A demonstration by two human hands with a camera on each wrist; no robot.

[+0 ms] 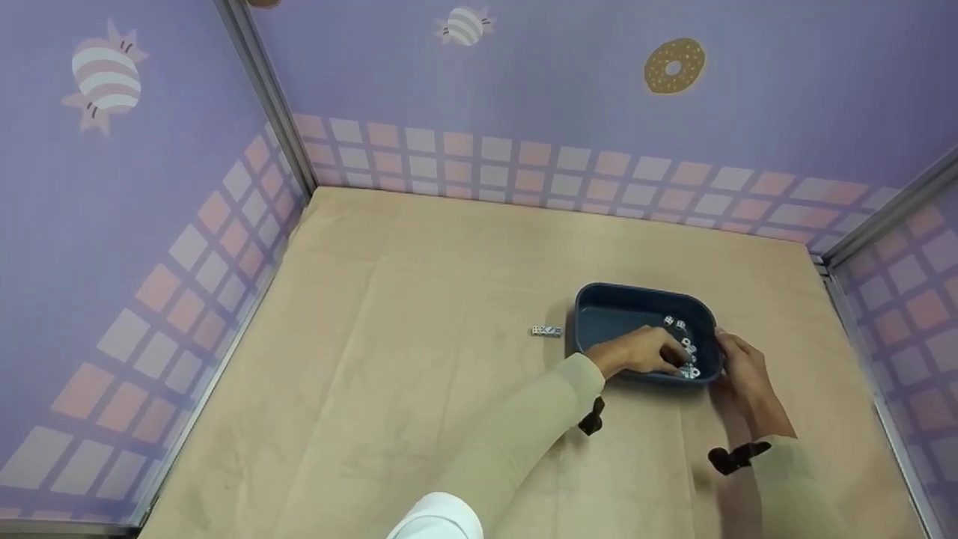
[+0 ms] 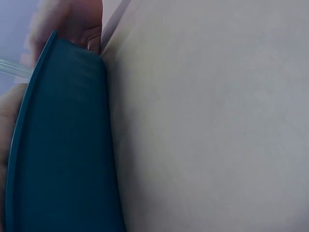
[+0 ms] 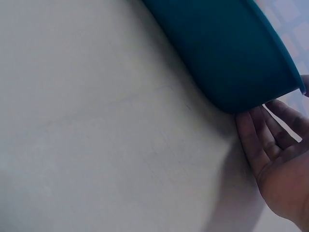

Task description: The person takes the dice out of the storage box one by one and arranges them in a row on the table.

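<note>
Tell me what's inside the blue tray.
Small white dice lie in the tray, toward its right side. The left hand reaches in and covers some, so no count.

- My left arm, in a pale sleeve, reaches forward from the near edge of the counter toward its right half.
- My left hand (image 1: 642,350) lies palm down, fingers curled downward at their tips.
- My right hand (image 1: 742,371) sits just to its right, fingers (image 3: 270,126) nearly straight and relaxed, holding nothing.
- A dark strap shows at each wrist.

Dark blue tray (image 1: 599,299); white dice (image 1: 545,331); beige cloth (image 1: 419,314); lilac checked walls (image 1: 569,90)
</note>
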